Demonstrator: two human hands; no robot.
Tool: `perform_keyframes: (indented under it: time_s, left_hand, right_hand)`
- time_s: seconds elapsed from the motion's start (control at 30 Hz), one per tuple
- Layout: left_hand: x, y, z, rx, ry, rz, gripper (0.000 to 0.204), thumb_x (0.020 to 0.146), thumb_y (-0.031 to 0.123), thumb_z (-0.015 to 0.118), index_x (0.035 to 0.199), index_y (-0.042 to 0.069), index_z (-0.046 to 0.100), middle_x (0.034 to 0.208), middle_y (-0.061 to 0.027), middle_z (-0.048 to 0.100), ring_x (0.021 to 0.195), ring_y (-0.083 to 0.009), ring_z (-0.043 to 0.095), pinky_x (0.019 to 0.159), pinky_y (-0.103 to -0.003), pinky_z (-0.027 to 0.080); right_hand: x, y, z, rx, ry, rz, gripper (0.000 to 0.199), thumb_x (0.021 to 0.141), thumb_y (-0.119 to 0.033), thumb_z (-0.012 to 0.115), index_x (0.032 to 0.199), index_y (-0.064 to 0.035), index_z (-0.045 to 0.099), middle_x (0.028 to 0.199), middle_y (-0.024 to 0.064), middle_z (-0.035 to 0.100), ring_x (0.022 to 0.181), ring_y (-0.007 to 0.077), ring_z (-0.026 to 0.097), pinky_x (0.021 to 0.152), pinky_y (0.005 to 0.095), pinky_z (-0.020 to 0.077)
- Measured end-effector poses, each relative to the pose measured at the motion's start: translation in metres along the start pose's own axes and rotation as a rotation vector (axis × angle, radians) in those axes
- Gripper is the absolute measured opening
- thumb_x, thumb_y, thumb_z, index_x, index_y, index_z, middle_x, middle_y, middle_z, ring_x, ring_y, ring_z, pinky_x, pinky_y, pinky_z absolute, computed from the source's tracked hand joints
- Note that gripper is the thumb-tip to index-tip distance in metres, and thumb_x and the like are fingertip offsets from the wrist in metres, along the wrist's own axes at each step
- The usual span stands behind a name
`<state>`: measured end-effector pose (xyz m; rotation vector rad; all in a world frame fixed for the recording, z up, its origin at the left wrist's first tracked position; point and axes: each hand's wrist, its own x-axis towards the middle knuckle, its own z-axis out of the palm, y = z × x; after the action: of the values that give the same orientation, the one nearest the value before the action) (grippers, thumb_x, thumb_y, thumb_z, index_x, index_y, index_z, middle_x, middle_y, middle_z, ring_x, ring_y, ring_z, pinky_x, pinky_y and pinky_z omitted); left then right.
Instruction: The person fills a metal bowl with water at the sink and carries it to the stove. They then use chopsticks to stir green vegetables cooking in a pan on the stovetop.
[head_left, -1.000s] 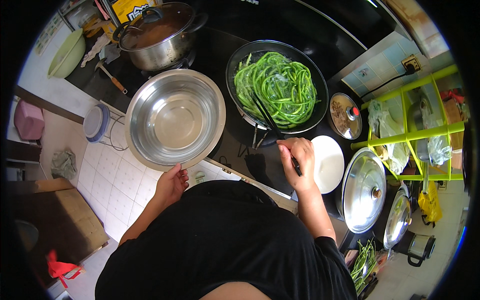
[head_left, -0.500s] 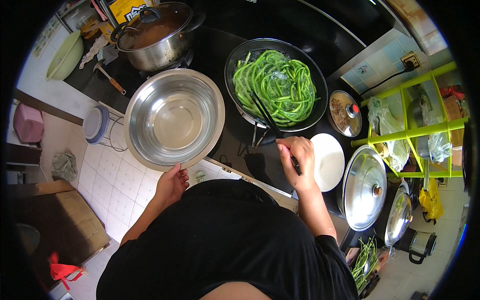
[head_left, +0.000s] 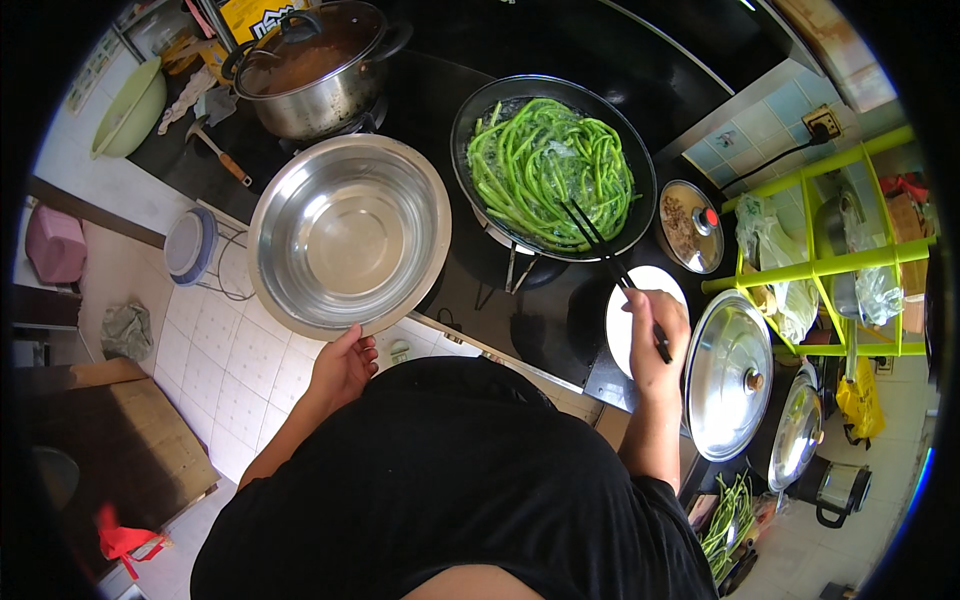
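My left hand (head_left: 345, 366) grips the near rim of a wide stainless steel basin (head_left: 425, 190), thumb over the edge. Only a shiny bottom shows inside the basin. In my right hand (head_left: 655, 340) is a pair of black chopsticks (head_left: 597, 238), held closed in my fingers. Their tips reach over the near right part of a dark wok (head_left: 645, 160), at the long green beans (head_left: 545, 180). The beans lie coiled in bubbling liquid. A white bowl (head_left: 625, 325) stands beneath and beside my right hand, partly hidden by it.
A lidded steel pot (head_left: 310, 110) stands at the back left. Right of the wok are a small glass-lidded dish (head_left: 690, 227), a large steel lid (head_left: 728, 380) and a green rack (head_left: 820, 265). Raw long beans (head_left: 728, 525) lie at the lower right.
My right hand has moved right and slightly nearer with the chopsticks. Their tips have shifted from the left-middle of the beans to the wok's near right side. The basin is almost unmoved.
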<state>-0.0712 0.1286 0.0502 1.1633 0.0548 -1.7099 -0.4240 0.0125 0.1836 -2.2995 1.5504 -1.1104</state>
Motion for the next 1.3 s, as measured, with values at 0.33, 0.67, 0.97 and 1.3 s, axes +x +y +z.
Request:
perform_keyframes:
  time_s: [0.33, 0.67, 0.97, 1.3]
  left_hand:
    - [0.0, 0.0, 0.0, -0.014, 0.006, -0.001, 0.017, 0.09, 0.03, 0.053, 0.086, 0.013, 0.051, 0.079, -0.0007, 0.053, 0.072, -0.0142, 0.05, 0.066, -0.029, 0.039]
    - [0.0, 0.0, -0.002, -0.021, -0.013, -0.012, 0.019, 0.09, 0.03, 0.053, 0.089, 0.012, 0.051, 0.08, -0.0013, 0.053, 0.073, -0.015, 0.05, 0.067, -0.029, 0.039]
    - [0.001, 0.0, -0.002, 0.0, -0.008, -0.009, 0.017, 0.09, 0.031, 0.053, 0.088, 0.014, 0.05, 0.08, -0.001, 0.053, 0.074, -0.0145, 0.05, 0.067, -0.029, 0.039]
    - [-0.002, 0.001, -0.001, -0.001, -0.028, 0.017, 0.017, 0.09, 0.03, 0.053, 0.088, 0.013, 0.05, 0.08, -0.0014, 0.054, 0.074, -0.014, 0.05, 0.067, -0.028, 0.039]
  right_hand:
    - [0.015, -0.006, -0.006, 0.129, -0.12, 0.031, 0.004, 0.079, 0.0, 0.059, 0.076, 0.0001, 0.062, 0.064, 0.0104, 0.056, 0.056, 0.024, 0.052, 0.053, 0.0309, 0.0379]
    - [0.012, -0.007, -0.044, 0.418, 0.077, 0.356, 0.037, 0.093, -0.026, 0.048, 0.073, 0.0022, 0.062, 0.064, 0.0051, 0.059, 0.054, 0.0097, 0.054, 0.052, 0.0217, 0.0417]
    - [0.031, 0.017, 0.043, 0.353, -0.075, 0.166, 0.012, 0.082, -0.012, 0.063, 0.075, -0.0009, 0.062, 0.068, 0.0099, 0.058, 0.065, 0.0242, 0.056, 0.061, 0.0313, 0.0429]
    - [0.04, 0.01, 0.027, 0.289, 0.0, 0.156, 0.018, 0.083, -0.016, 0.062, 0.071, -0.002, 0.064, 0.067, 0.0088, 0.063, 0.054, 0.0194, 0.056, 0.054, 0.031, 0.0419]
